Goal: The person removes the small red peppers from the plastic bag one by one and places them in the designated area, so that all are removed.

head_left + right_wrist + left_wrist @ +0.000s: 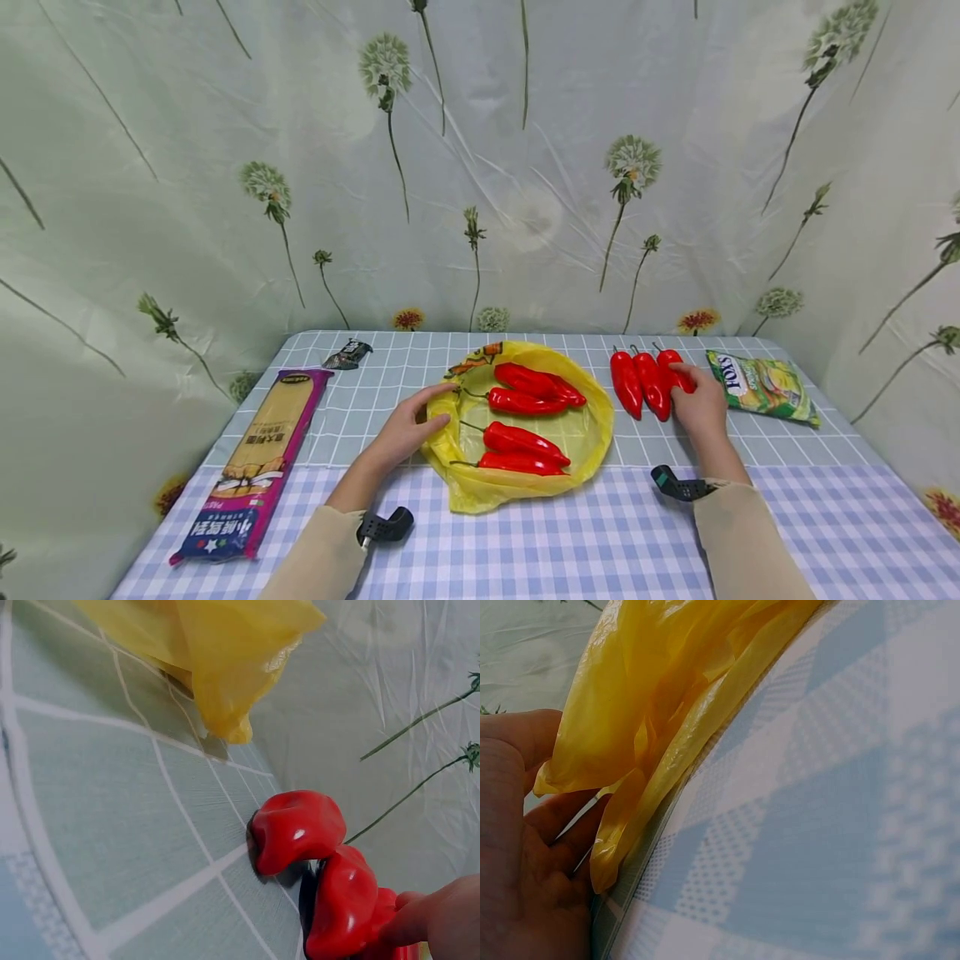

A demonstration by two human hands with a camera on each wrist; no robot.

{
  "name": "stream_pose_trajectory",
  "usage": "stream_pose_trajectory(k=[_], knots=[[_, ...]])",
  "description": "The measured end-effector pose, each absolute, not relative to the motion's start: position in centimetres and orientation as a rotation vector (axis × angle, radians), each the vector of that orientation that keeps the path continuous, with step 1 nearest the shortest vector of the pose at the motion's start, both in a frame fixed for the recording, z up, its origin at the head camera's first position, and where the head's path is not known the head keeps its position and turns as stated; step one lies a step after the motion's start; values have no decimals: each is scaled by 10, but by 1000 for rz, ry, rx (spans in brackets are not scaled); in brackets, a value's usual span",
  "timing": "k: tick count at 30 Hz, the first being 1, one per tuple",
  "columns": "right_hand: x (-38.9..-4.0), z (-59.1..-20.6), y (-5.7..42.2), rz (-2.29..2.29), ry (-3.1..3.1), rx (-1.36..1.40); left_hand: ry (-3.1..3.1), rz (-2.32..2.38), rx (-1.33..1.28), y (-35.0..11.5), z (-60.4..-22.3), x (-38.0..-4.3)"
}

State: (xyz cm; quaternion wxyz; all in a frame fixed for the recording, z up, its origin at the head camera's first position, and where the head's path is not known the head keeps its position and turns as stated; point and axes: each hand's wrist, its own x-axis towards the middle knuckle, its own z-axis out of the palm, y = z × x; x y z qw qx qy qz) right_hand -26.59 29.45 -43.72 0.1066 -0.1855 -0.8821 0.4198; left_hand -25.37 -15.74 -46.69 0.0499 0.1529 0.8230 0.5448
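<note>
On gridded cloth (393, 367), the rightmost red pepper (667, 359) lies against the right-hand fingers (687, 372).

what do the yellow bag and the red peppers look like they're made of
The yellow bag looks like thin, shiny plastic film: it falls in soft creases and catches glints. The red peppers have smooth, glossy skins with bright highlights; real or moulded plastic, the look leaves open.
</note>
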Motion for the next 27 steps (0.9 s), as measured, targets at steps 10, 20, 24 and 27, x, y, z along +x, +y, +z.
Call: stream_pose_trajectory(k=[10,20,24,27], knots=[[-266,-439,294,1238,-2615,-568,2518,1647,443,-156,-468,-254],[-268,-434,288,1158,-2577,-559,2501,1663,431,-156,-466,-253],[-269,-426,283,1145,-2579,-576,2502,1656,453,-157,-466,-253],[-268,-420,277,1141,-2582,-561,2499,1654,460,-158,-466,-253]])
